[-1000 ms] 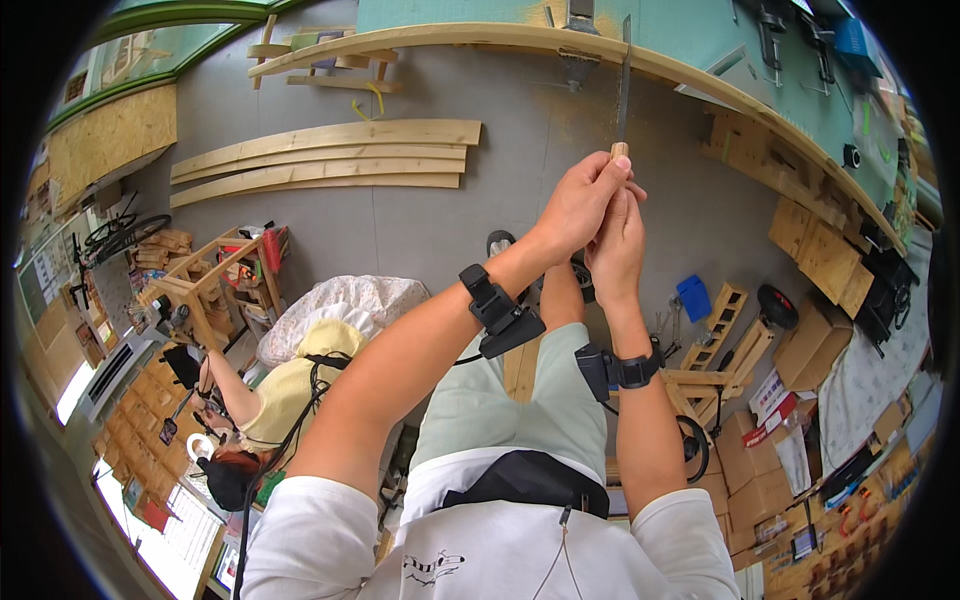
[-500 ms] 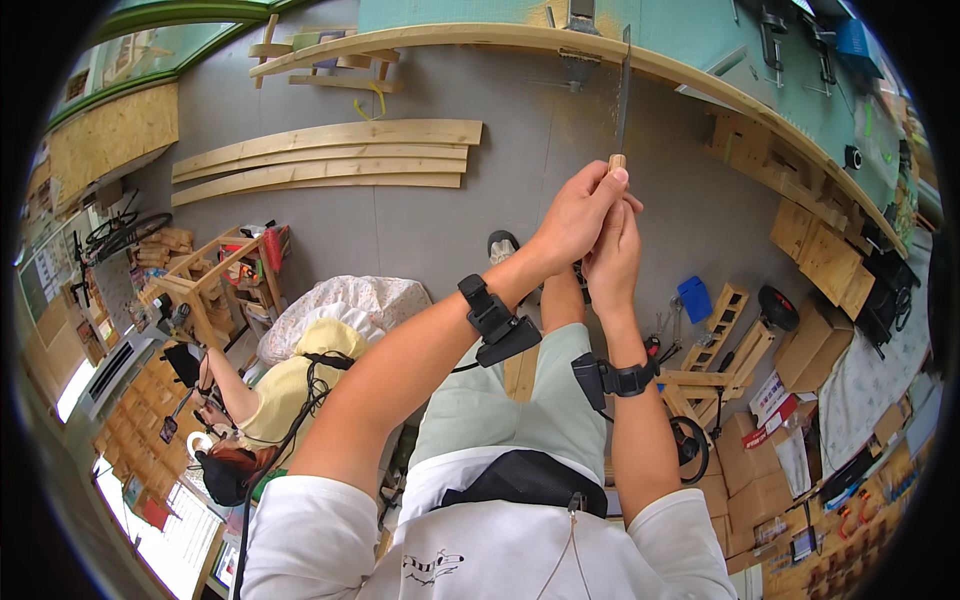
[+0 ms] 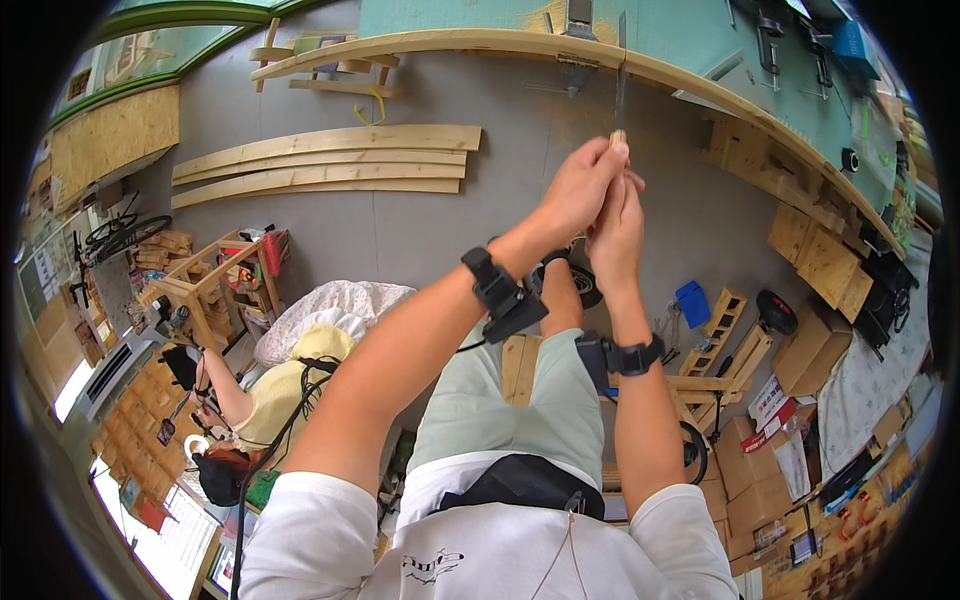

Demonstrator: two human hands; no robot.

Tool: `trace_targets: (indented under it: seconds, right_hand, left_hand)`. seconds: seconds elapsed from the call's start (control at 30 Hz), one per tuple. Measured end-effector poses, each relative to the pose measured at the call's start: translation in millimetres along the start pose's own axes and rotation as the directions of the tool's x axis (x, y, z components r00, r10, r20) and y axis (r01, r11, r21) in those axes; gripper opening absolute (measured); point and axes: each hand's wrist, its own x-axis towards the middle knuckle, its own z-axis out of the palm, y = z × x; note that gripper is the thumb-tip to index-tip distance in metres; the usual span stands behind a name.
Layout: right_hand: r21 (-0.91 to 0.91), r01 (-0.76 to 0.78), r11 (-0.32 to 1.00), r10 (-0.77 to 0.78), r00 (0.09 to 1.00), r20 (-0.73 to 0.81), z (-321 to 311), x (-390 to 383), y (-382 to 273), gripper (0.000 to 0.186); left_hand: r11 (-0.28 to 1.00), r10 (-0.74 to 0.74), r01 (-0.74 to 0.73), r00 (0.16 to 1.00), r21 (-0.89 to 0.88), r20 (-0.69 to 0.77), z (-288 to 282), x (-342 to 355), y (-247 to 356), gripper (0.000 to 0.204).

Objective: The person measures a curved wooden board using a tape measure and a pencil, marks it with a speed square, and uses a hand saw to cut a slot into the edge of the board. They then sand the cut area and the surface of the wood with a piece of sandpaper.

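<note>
A handsaw with a thin straight metal blade (image 3: 621, 95) points away from me, its wooden handle (image 3: 617, 137) toward my body. My left hand (image 3: 582, 188) is closed round the handle. Just behind and to its right, my right hand (image 3: 617, 225) is closed at the lower part of the same handle, most of which the fingers hide. The blade crosses a long wooden board (image 3: 460, 40) along the near edge of the green-topped workbench (image 3: 680, 30). A metal clamp (image 3: 579, 18) sits at the board, left of the blade.
Several planks (image 3: 320, 160) lie on the grey floor to the left. Another person in a yellow top (image 3: 290, 400) is at lower left, near a wooden frame stand (image 3: 195, 290). Cardboard boxes (image 3: 812, 350) and a blue dustpan-like piece (image 3: 692, 303) are at right. Clamps (image 3: 768, 50) lie on the bench.
Both hands and the saw have moved forward, away from me, so the blade reaches farther across the board. The shoe seen left of my hands is no longer there.
</note>
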Motion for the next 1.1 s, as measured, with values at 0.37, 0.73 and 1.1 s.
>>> trace_targets:
  seconds: [0.37, 0.73, 1.1]
  right_hand:
    - [0.03, -0.064, 0.997, 0.064, 0.998, 0.019, -5.1, -30.8, 17.9, 0.045]
    - [-0.014, -0.029, 0.999, 0.029, 1.0, -0.002, 5.9, -15.9, 4.0, 0.043]
    - [-0.048, 0.087, 0.995, -0.088, 0.996, -0.032, 1.7, 15.1, 23.6, 0.051]
  left_hand:
    - [0.998, -0.002, 0.0, 0.999, 0.07, 0.035, 0.1, -17.7, -13.7, 0.041]
    - [0.997, 0.067, -0.069, 0.997, 0.03, 0.045, -7.3, -6.0, -8.4, 0.042]
    - [0.998, 0.062, -0.061, 0.998, -0.028, 0.033, -3.4, 9.6, -6.6, 0.04]
